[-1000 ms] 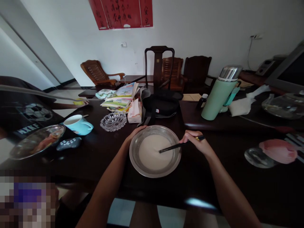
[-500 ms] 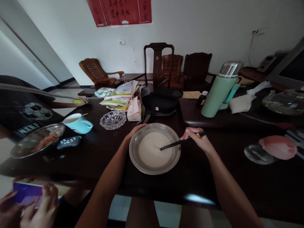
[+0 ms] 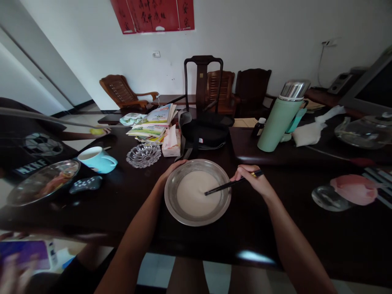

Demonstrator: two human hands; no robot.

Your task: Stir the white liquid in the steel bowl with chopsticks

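Metal bowl [image 3: 172,200] of pale liquid [image 3: 196,202], frame centre; step, apparently stirring. Right hand [image 3: 249,178] grip closed on chopsticks [image 3: 219,188]; left hand [image 3: 172,169] against bowl, grip unclear. Next stroke wants bowl steady.

Black chopsticks [image 3: 218,189] in whitish liquid [image 3: 196,203]

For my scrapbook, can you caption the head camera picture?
Left hand on a metal bowl, right hand holding black chopsticks in pale liquid.

Left arm [image 3: 143,220]: toward 1 o'clock
Left hand [image 3: 172,168]: partly hidden
Right arm [image 3: 290,232]: toward 11 o'clock
Right hand [image 3: 255,180]: curled — gripping
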